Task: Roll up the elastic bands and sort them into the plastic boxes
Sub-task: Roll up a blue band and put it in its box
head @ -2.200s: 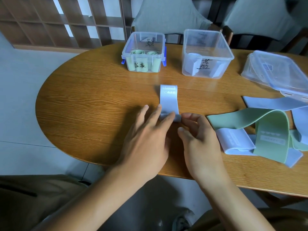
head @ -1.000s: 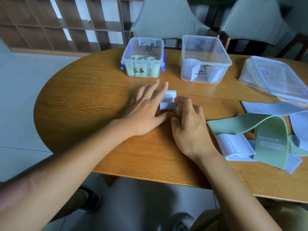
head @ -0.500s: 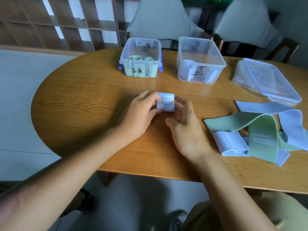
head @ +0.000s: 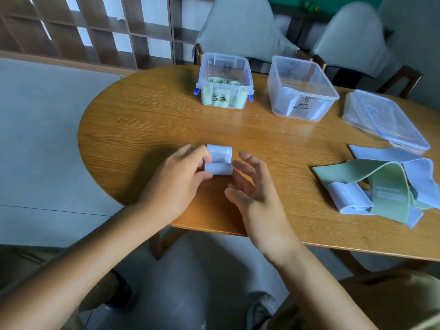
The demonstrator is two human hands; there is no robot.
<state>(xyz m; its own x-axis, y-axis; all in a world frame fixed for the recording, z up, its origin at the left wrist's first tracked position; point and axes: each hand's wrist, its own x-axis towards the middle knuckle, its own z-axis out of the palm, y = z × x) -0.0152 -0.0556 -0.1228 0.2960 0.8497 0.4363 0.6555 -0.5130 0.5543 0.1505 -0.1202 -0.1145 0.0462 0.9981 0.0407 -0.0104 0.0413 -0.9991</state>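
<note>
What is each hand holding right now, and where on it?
The left hand pinches the rolled blue band at its left end. The right hand is open beside it, holding nothing.

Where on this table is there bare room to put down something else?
The widest bare wood is the table's left end, left of the green-band box and the left hand. A bare strip also runs between the two boxes and the hands. The right side is crowded: the loose bands, the lids and the blue-band box.
</note>
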